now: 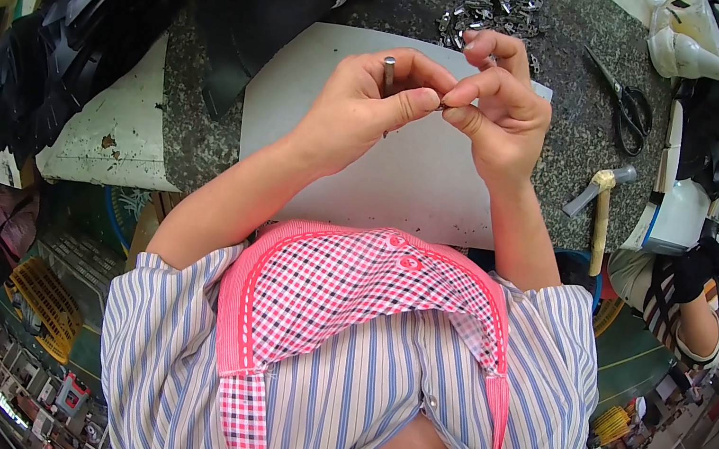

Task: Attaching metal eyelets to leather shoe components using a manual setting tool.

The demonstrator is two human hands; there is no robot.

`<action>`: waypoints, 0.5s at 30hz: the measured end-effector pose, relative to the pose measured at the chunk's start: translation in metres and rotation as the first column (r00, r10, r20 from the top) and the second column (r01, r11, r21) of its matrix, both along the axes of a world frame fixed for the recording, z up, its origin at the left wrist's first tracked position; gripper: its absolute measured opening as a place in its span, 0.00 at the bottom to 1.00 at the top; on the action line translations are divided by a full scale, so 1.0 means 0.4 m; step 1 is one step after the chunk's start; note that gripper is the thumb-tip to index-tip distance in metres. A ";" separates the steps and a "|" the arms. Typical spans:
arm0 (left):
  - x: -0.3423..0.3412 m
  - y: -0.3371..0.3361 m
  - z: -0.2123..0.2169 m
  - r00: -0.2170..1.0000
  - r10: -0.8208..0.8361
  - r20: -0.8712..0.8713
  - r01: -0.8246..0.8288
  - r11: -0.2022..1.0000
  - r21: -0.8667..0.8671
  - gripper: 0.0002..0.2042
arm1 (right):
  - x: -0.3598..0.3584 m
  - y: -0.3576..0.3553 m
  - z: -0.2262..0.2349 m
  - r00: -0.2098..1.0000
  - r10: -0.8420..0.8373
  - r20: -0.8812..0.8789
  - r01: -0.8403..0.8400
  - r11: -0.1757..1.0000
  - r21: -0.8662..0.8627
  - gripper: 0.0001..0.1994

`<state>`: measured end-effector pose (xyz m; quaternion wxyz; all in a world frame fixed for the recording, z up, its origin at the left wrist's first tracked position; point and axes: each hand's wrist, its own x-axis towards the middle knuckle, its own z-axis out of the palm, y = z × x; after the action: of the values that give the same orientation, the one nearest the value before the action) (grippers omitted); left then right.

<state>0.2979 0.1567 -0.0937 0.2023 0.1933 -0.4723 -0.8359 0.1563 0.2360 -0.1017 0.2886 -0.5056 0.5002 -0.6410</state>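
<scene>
Both of my hands meet above a pale sheet (332,162) on the worktop. My left hand (367,101) is closed, with a short metal rod (388,74) tucked between its fingers and palm. Its thumb and index fingertip pinch at a tiny dark piece (441,106), too small to name. My right hand (505,111) pinches at that same spot with thumb and index finger, while its other fingers curl loosely above. Just beyond the right hand lies a pile of small metal buckles or clasps (503,9).
Black sheet pieces (254,4) heap up at the left. To the right lie black-handled scissors (629,113) and a hammer (602,200) with a wooden handle. A white bottle with a long spout (696,61) stands at the far right. Other people sit at both sides.
</scene>
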 end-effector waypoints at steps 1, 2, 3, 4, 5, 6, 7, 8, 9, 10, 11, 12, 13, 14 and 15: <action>0.001 0.000 -0.007 0.999 0.052 0.003 -0.052 0.998 0.031 0.08 | 0.006 0.002 -0.008 1.000 0.006 -0.005 -0.006 1.000 -0.007 0.08; 0.000 0.001 -0.011 0.998 0.058 -0.002 -0.058 0.998 0.025 0.08 | 0.014 0.009 -0.015 0.988 0.014 0.151 -0.017 1.000 0.020 0.08; -0.001 0.000 -0.013 1.000 0.030 0.003 -0.030 0.996 0.086 0.08 | 0.021 0.008 -0.022 0.952 0.024 0.306 -0.039 0.998 0.043 0.07; -0.002 -0.002 -0.013 1.000 0.002 0.005 -0.003 0.989 0.147 0.08 | 0.014 0.009 -0.027 0.965 0.031 0.262 -0.044 0.998 0.045 0.07; -0.002 -0.006 -0.008 1.000 0.015 0.003 -0.015 0.990 0.139 0.08 | 0.010 0.004 -0.025 0.965 0.046 0.260 -0.057 0.998 0.037 0.07; -0.003 -0.005 -0.002 0.999 -0.032 -0.035 0.039 0.981 0.192 0.10 | 0.007 0.003 -0.022 0.971 0.048 0.236 -0.053 0.998 0.015 0.07; -0.002 -0.005 0.002 0.994 -0.079 -0.076 0.095 0.965 0.243 0.12 | 0.006 0.001 -0.019 0.976 0.048 0.212 -0.048 0.999 -0.005 0.07; 0.002 -0.007 0.004 0.995 -0.068 -0.078 0.085 0.967 0.241 0.12 | 0.005 -0.005 -0.014 0.983 0.047 0.176 -0.047 0.999 -0.004 0.07; 0.006 -0.008 0.002 0.996 -0.065 -0.058 0.077 0.969 0.237 0.10 | 0.003 -0.005 -0.015 0.984 0.046 0.171 -0.047 0.999 0.000 0.07; 0.007 -0.007 0.001 0.997 -0.062 -0.037 0.069 0.970 0.233 0.08 | 0.003 -0.006 -0.017 0.988 0.067 0.138 -0.067 0.998 -0.001 0.07; 0.007 -0.004 -0.001 0.997 -0.063 -0.042 0.071 0.969 0.237 0.08 | 0.004 -0.005 -0.020 0.991 0.088 0.104 -0.088 0.996 -0.001 0.06; 0.005 -0.003 0.000 0.999 -0.006 -0.035 0.013 0.981 0.192 0.08 | 0.009 -0.007 -0.021 0.991 0.086 0.099 -0.086 0.996 0.003 0.06; 0.003 -0.001 0.000 0.998 0.052 -0.031 -0.046 0.988 0.147 0.08 | 0.018 -0.012 -0.024 0.986 0.041 0.164 -0.036 0.999 -0.031 0.07; 0.000 0.001 0.000 0.998 0.050 -0.037 -0.044 0.988 0.150 0.08 | 0.025 -0.015 -0.027 0.973 -0.002 0.229 0.016 0.998 -0.063 0.08; -0.003 0.003 0.002 0.996 0.093 -0.016 -0.090 0.987 0.133 0.07 | 0.029 -0.015 -0.031 0.975 -0.002 0.223 0.016 0.998 -0.061 0.08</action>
<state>0.2968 0.1578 -0.0931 0.2325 0.2187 -0.4043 -0.8571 0.1681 0.2298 -0.1140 0.3243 -0.4368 0.4467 -0.7102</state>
